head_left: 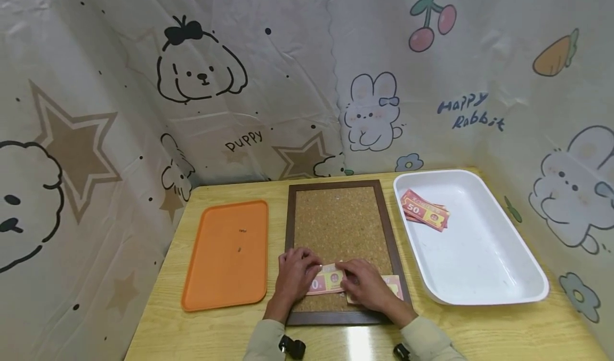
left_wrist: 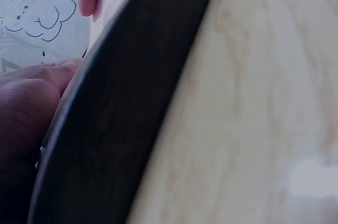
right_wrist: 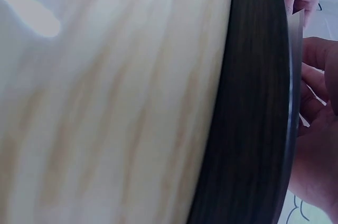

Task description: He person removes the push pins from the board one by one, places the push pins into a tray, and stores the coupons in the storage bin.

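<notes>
A pink and yellow paper coupon (head_left: pixel 328 283) lies over the lower part of the dark-framed cork board (head_left: pixel 341 217). My left hand (head_left: pixel 293 277) pinches its left end between thumb and fingers. At its right end my right hand (head_left: pixel 365 285) grips the edge with bent fingers. A second coupon (head_left: pixel 394 286) lies at the board's lower right, partly covered by the right hand. In the left wrist view the board's frame (left_wrist: pixel 121 76) hides most of the work. The right wrist view shows the right hand (right_wrist: pixel 319 123) beyond the frame, its fingers bent.
Left of the board lies an orange tray (head_left: pixel 225 275) with several tiny dark pieces (head_left: pixel 242 231) on it. To the right stands a white tray (head_left: pixel 484 265) holding several coupons (head_left: pixel 425 210). A patterned curtain (head_left: pixel 297 83) hangs behind the wooden table (head_left: pixel 163 318).
</notes>
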### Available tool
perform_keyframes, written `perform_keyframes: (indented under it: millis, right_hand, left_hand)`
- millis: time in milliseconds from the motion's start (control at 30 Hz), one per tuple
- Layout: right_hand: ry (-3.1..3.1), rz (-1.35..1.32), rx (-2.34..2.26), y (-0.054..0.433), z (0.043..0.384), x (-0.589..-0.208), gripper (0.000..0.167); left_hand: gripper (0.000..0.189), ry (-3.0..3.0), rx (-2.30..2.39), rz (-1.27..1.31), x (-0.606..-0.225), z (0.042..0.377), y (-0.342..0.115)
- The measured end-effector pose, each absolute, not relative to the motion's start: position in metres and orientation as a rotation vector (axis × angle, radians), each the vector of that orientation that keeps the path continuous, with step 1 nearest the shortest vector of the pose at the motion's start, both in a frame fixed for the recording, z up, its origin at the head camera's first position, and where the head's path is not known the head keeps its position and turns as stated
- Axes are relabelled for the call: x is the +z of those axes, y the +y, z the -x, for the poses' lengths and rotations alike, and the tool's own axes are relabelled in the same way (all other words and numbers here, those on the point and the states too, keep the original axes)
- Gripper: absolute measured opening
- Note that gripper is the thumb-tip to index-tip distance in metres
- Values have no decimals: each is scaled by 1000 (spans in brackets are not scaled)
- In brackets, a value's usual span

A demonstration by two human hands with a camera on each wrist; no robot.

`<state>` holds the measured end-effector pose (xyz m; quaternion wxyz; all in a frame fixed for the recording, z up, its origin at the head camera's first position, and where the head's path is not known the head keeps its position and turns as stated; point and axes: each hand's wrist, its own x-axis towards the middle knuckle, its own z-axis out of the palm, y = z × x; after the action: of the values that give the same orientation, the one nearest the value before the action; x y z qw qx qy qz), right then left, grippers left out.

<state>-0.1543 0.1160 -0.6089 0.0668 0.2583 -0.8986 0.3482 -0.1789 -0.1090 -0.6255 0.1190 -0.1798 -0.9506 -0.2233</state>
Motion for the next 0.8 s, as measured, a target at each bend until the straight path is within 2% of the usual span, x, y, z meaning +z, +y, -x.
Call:
perform_keyframes:
  millis: [800]
  right_hand:
    - [-2720,-733,1090,115,155,-611,39]
  left_hand:
    - [8,-2754,-632,538,-624,177,-108]
